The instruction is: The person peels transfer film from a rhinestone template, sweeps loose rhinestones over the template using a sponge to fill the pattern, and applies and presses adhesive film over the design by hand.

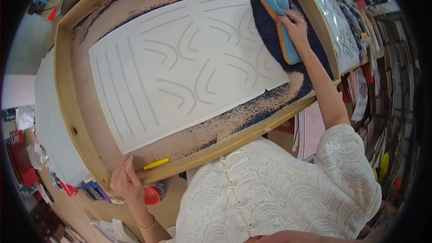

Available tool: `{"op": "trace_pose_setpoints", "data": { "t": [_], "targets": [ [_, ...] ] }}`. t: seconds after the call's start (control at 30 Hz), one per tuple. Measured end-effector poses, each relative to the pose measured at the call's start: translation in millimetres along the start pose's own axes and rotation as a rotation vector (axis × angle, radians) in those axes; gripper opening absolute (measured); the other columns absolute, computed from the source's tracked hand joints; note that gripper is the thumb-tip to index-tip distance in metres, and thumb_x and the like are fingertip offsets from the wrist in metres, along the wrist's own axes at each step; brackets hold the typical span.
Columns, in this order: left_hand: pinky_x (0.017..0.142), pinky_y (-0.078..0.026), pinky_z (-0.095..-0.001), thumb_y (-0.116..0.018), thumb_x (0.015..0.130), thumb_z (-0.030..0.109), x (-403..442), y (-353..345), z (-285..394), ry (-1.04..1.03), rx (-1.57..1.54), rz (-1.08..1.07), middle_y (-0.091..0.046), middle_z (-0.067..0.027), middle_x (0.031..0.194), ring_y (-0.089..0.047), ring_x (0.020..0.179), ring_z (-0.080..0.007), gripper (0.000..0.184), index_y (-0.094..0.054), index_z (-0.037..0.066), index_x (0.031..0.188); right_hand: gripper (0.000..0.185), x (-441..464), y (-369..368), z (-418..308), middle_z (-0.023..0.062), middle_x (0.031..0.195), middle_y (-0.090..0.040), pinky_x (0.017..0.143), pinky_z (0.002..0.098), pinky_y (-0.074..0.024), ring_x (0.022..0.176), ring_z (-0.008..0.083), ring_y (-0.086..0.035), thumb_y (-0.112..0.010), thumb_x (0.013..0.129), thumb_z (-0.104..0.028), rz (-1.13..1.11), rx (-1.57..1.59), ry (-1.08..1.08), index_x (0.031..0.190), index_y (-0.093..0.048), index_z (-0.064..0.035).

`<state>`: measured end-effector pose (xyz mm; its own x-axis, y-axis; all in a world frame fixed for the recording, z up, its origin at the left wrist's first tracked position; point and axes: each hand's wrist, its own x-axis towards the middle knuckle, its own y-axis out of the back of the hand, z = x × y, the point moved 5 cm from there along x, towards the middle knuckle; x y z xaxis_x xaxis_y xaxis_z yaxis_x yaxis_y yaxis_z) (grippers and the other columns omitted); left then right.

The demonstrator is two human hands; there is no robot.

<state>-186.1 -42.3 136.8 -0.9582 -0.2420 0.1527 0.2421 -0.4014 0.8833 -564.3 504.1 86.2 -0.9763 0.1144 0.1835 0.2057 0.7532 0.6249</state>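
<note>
My right hand (pixel 297 29) is closed on a blue and orange pad (pixel 290 47) at the right side of a wooden tray (pixel 67 103), over dark powder (pixel 270 36). A white sheet (pixel 135 76) with grey curved and straight lines lies in the tray, its right edge beside the powder. At the tray's lower left corner, my left hand (pixel 126 180) rests by the rim with its fingers close to the sheet's corner; its grip is unclear. A yellow stick-shaped object (pixel 156 164) lies just right of that hand, inside the tray.
A patterned sheet under shiny film (pixel 335 22) lies beyond the tray's right rim. White paper (pixel 56 121) extends past the left rim. A red cup (pixel 151 195) is below the near rim. Shelves of stacked material (pixel 387 76) stand at the right.
</note>
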Motion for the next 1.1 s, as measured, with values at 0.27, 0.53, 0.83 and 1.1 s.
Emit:
{"op": "trace_pose_setpoints", "data": {
  "t": [0.27,0.53,0.83,1.1],
  "targets": [
    [0.059,-0.046,-0.0377,-0.061,0.097,0.01,-1.6,4.9,7.7,-0.049,0.014,0.111,-0.067,-0.0132,0.077,-0.062,0.065,-0.0307,0.017,-0.075,0.001,0.094,0.048,-46.6,-134.4,-138.0,0.0116,0.136,-0.061,0.106,0.0415,-0.0457,0.125,0.0314,-0.058,-0.073,0.088,-0.038,-0.344,-0.077,0.594,0.129,-0.071,-0.0134],
    [0.053,-0.042,-0.0362,-0.066,0.093,0.007,-6.8,6.3,1.2,-0.092,-0.042,0.349,-0.061,-0.0115,0.067,-0.057,0.056,-0.0285,0.014,-0.071,0.001,0.082,0.049,-149.1,-205.6,-268.9,0.0134,0.142,-0.054,0.106,0.0424,-0.0449,0.126,0.0317,-0.053,-0.079,0.086,-0.031,-0.782,0.107,0.943,0.132,-0.068,-0.0185],
    [0.05,-0.039,-0.0335,-0.063,0.099,0.01,-9.2,6.4,-0.7,-0.043,-0.008,0.346,-0.061,-0.0087,0.062,-0.053,0.051,-0.0229,0.028,-0.066,-0.002,0.073,0.03,-267.6,-289.3,-355.1,0.0058,0.163,-0.031,0.095,0.053,-0.048,0.128,0.0222,-0.048,-0.068,0.085,-0.018,-0.481,-0.1,1.588,0.112,-0.071,-0.0045],
    [0.049,-0.036,-0.0341,-0.064,0.098,0.011,-6.4,6.3,-1.0,-0.049,-0.046,0.429,-0.057,-0.0085,0.059,-0.05,0.049,-0.0243,0.03,-0.063,0.0,0.07,0.032,-294.8,-285.4,-346.7,0.0053,0.166,-0.028,0.092,0.0552,-0.0483,0.139,0.0244,-0.042,-0.068,0.085,-0.019,-0.633,-0.021,1.631,0.11,-0.069,0.0007]
  ]
}}
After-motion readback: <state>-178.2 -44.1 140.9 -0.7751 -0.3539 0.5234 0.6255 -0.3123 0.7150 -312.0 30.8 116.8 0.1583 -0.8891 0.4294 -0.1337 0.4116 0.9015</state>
